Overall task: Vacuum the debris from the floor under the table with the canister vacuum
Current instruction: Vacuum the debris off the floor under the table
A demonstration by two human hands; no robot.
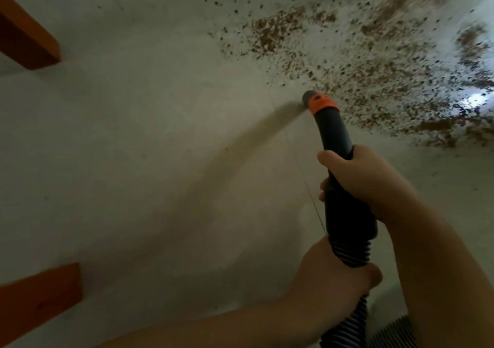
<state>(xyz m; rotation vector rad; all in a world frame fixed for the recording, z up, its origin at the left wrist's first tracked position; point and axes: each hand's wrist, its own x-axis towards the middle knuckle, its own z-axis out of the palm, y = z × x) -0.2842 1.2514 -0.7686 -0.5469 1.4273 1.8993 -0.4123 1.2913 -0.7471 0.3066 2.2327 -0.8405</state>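
Along the floor's (139, 134) left edge we see two orange-brown wooden table legs (29, 35), one up top and one lower down, with bare pale floor between them. Toward the bottom middle our left hand (331, 275) is wrapped around the ribbed hose (350, 254), and just beyond it our right hand (366, 182) is closed around the dark nozzle tube (334, 131). Its orange-collared tip (318, 101) sits at the near-left fringe of the brown and black debris (374, 61), which spreads to the floor's upper right corner.

Bare forearms (no sleeves showing)
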